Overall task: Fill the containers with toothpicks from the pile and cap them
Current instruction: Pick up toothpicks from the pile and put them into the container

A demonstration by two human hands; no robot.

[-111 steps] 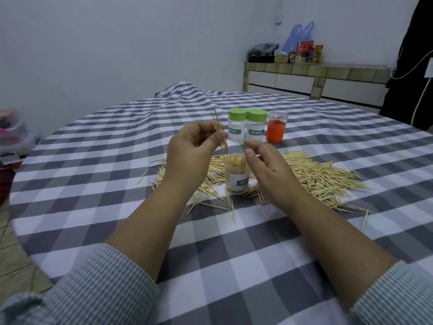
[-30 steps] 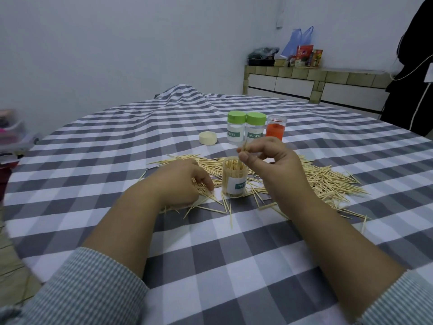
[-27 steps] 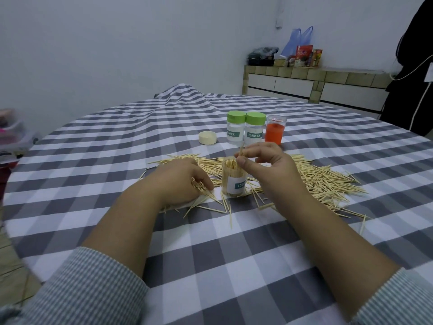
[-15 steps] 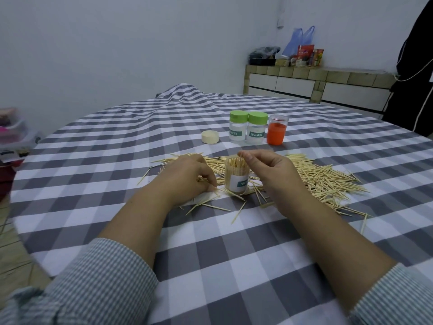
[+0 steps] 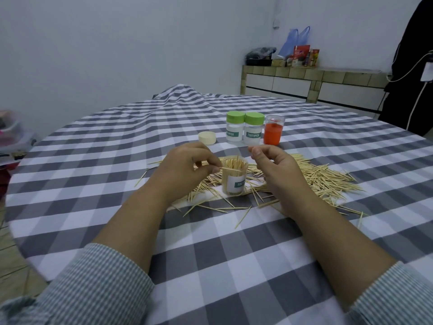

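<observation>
While the left hand (image 5: 185,171) pinches a single toothpick (image 5: 230,169) between thumb and fingertip and holds it level across the mouth of the open container (image 5: 234,175) at the centre of the frame, the right hand (image 5: 276,170) hovers just right of that container with its fingers loosely curled and, as far as can be seen, nothing in them. This container stands upright on the checked tablecloth (image 5: 210,266), uncapped and packed nearly to the rim with upright toothpicks, so its filling looks close to finished. Its likely cap (image 5: 207,137), a cream disc, lies apart on the cloth above and to the left of the hands. Behind, in the upper middle of the frame, two green-capped containers (image 5: 243,127) stand side by side, touching or nearly so; they are capped, though whether they hold toothpicks cannot be told. Just to their right stands an orange container (image 5: 273,131) with no cap visible. A large pile of toothpicks (image 5: 316,179) is spread around and to the right of the open container, so plenty of stock is left. By my reading, what is left is topping off and capping this container, and perhaps dealing with the orange one.
</observation>
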